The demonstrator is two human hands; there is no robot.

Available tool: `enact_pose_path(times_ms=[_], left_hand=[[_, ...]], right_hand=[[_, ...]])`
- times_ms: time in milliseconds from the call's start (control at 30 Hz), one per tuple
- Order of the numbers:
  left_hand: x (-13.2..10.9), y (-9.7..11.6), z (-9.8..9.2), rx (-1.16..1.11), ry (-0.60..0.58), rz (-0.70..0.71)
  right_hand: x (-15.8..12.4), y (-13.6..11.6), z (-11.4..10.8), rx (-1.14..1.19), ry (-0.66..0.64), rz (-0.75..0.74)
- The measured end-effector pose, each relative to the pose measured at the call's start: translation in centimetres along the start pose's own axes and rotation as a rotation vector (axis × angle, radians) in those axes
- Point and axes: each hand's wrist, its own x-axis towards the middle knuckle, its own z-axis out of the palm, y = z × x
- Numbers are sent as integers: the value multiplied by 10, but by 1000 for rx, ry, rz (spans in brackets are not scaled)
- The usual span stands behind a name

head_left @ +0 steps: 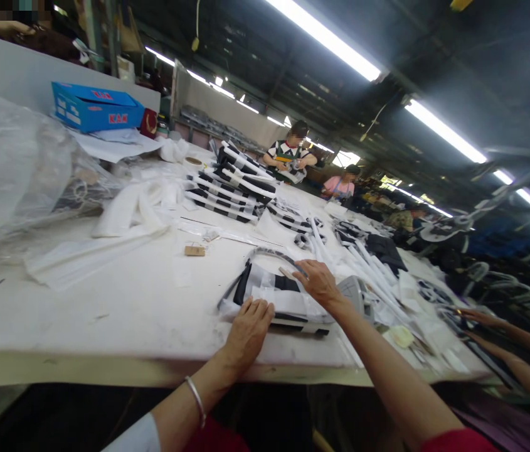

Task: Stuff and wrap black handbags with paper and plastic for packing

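Note:
A black-and-white handbag [288, 284] with clear or whitish wrapping lies on the table in front of me. Its wrapped handle [265, 251] arches out on the far side. My left hand [251, 323] rests on the bag's near left edge, fingers stretched out and pressing lightly. At the right end of the handle, the fingers of my right hand [317, 281] are bent and closed around it; the fingertips are partly hidden. A grey tape dispenser [356, 296] stands just beyond my right wrist.
Striped bags [231, 185] are stacked farther back. A brown tag [194, 251], white wrapping sheets [128, 210] and a blue box [98, 108] lie to the left. White strips [372, 276] lie at right. A co-worker's hands [485, 320] work at the far right; other people sit behind.

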Motion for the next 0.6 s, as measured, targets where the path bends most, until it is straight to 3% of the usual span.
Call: enact_pose_path(times_ms=[167,267,333,400,467,600], left_hand=[[14,-1,-17,-15,-54,37],[35,-2,-29,-16,-142,31],[53,-2,-33,7,-225,25],[70,-5,-32,40,-279,26],[82,-13,-22,76,-241,72],[81,-40,12,116,-21,429]], right_hand=[[-56,47,16,193,-11,95],[-54,49,19,290,-67,171],[-43,41,17,335,-113,143],[-32,31,16,350,-164,39],[-23,26,20,363,-222,-119],[-22,30,54,329,-303,-498]])
